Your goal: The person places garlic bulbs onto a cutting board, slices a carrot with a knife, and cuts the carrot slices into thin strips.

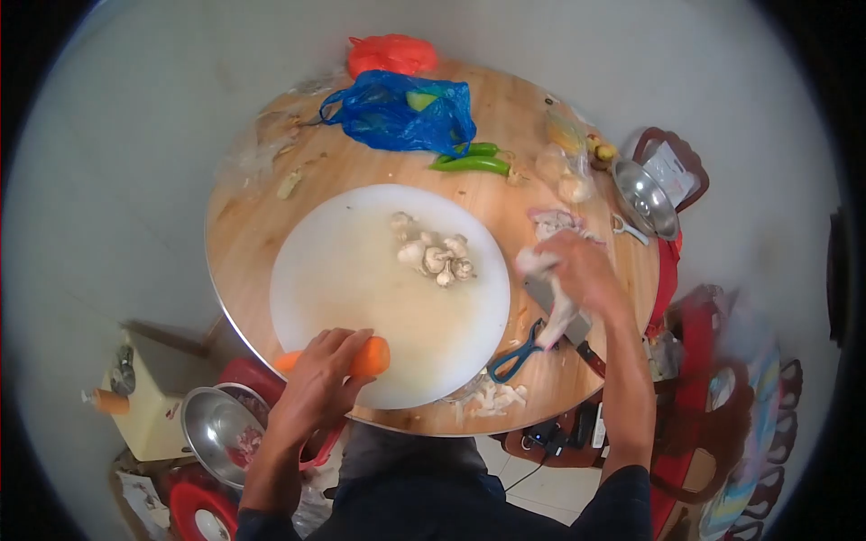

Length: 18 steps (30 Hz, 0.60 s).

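An orange carrot point(370, 357) lies in the grip of my left hand point(325, 370), over the lower left edge of the round white cutting board point(343, 270). Several pale mushrooms point(437, 256) are heaped on the upper right of the board. Right of the board, my right hand point(582, 270) is closed on a whitish cloth point(561, 311) that hangs down over a cleaver. The cleaver's dark handle point(591, 359) points toward the table's lower right edge. Blue-handled scissors point(517, 359) lie between the board and the cloth.
A blue plastic bag point(397, 113), a red bag point(391, 56) and green peppers point(474, 164) are at the back of the wooden table point(244, 261). A metal bowl point(645, 198) stands at the right edge. Peelings point(494, 398) lie near the front edge. Another metal bowl point(212, 428) with meat is lower left.
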{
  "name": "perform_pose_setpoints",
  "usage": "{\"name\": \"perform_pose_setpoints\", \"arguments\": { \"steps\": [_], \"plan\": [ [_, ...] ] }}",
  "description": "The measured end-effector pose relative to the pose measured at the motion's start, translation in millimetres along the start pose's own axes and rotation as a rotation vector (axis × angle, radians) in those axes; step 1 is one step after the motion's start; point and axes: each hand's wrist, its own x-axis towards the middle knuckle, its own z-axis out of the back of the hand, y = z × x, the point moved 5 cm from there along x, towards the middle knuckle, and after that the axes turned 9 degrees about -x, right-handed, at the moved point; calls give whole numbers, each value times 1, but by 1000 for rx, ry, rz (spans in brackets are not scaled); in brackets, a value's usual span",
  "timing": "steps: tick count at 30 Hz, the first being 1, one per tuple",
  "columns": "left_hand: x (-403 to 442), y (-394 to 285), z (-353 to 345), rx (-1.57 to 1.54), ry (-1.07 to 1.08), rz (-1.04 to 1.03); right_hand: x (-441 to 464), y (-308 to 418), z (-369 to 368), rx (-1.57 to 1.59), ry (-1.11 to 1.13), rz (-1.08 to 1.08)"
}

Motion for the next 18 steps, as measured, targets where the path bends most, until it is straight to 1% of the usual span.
{"name": "perform_pose_setpoints", "arguments": {
  "steps": [2, 3, 5, 6, 7, 9, 11, 12, 14, 15, 17, 18],
  "plan": [
    [12, 6, -11, 38, 37, -25, 19, -20, 9, 73, -138, -84],
    [16, 7, -17, 67, 67, -58, 27, -34, 1, 81, -126, -91],
    [23, 12, -25, 83, 99, -65, 33, -52, -8, -15, -409, 50],
    [28, 13, -29, 100, 117, -82, 29, -54, -10, -15, -399, 42],
    [31, 15, -32, 87, 133, -78, 23, -59, -13, 29, -363, 28],
    [32, 15, -35, 121, 107, -154, -5, -66, -16, 64, -288, -22],
    [33, 15, -36, 101, 123, -152, -41, -69, -29, -51, 209, -260],
    [33, 15, -34, 110, 114, -141, -65, -72, -38, -51, 225, -277],
    [34, 13, -35, 116, 121, -138, -112, -78, -54, -238, 175, -176],
    [34, 12, -34, 94, 111, -133, -123, -84, -58, -227, 184, -175],
    [31, 14, -31, 93, 100, -97, -133, -95, -69, -158, 195, -290],
    [32, 16, -31, 106, 100, -131, -129, -84, -65, -139, 203, -262]
  ]
}}
